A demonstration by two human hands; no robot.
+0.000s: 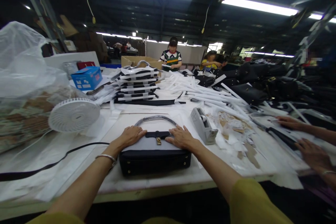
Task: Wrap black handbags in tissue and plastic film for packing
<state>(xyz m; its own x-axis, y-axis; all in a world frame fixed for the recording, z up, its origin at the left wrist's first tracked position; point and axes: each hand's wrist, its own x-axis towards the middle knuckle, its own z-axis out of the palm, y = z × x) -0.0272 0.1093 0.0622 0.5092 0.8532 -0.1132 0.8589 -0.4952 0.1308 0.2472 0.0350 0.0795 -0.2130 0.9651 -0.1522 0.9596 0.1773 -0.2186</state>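
Currently, both hands rest spread on a handbag amid clutter

The handbag (154, 162) lies on the near part of the white table (157, 184), black side towards the wearer, its pale upper face tilted up and its film-wrapped handle (156, 118) pointing away. The left hand (132, 135) and right hand (182, 137) lie on that pale face with fingers spread, one on each side of a short black strap with a gold clasp (158, 140); neither is closed around anything.

Just beside the right hand stands a grey tape dispenser (207, 129), with paper and plastic scraps (236, 129) beyond it. A long black band (55, 166) runs across the table towards the left wrist. Further left are a white fan (75, 114), a bulky clear sack (23, 112) and a blue box (87, 78). Behind the handbag sit a stack of wrapped bags (138, 85) and many white rolls (210, 94). Another person's hands (313, 152) work at the right edge, near a heap of black bags (265, 80).

White print on the blue box and a small mark on the fan's centre are too small to read.
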